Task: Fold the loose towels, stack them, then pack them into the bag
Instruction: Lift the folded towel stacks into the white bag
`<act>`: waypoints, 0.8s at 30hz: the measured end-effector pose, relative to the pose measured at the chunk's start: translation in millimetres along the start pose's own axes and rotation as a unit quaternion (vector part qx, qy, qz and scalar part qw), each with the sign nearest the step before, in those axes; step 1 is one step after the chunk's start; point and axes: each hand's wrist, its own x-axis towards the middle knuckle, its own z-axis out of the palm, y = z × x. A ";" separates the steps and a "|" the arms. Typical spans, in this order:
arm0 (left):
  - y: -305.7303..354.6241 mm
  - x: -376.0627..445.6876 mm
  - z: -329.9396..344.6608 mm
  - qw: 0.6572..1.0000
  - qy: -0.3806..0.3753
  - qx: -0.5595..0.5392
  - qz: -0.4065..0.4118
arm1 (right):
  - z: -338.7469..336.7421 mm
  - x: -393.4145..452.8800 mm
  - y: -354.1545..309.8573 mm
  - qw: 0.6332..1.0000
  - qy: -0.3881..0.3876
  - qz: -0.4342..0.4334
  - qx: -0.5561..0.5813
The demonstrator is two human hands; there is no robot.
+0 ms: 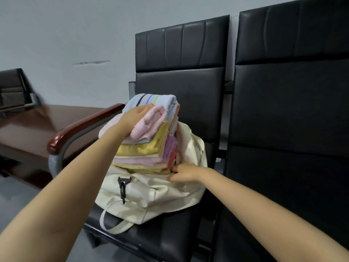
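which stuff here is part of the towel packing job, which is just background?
Job: towel stack, cream bag, left hand on the stack, right hand at the bag's opening.
Background: black chair, second chair, wooden table.

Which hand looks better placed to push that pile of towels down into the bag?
The left hand: it rests on top of the towel stack, over the cream bag, so it can probably press down. The right hand is low at the bag's opening, beside the stack's base.
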 end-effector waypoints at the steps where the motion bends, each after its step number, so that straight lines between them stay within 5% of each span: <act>1: 7.1 -1.3 -5.4 1.000 -0.001 0.009 0.001 | 0.4 -2.1 0.5 1.000 0.014 -0.016 0.003; 8: 19.6 -5.8 -9.7 1.000 -0.004 0.012 -0.007 | -8.2 -27.3 -12.9 0.949 0.246 -0.197 -0.022; 13: 20.5 -4.3 -4.8 0.974 0.049 -0.195 -0.109 | -40.4 -45.6 -25.4 0.938 0.259 -0.230 -0.020; 19: 40.7 11.0 5.6 0.993 0.026 0.039 -0.111 | -106.4 -55.3 -54.2 0.907 0.340 -0.249 0.006; 24: 46.3 17.4 25.9 0.991 0.061 0.043 -0.113 | -95.8 -54.9 -32.2 0.908 0.339 -0.237 0.064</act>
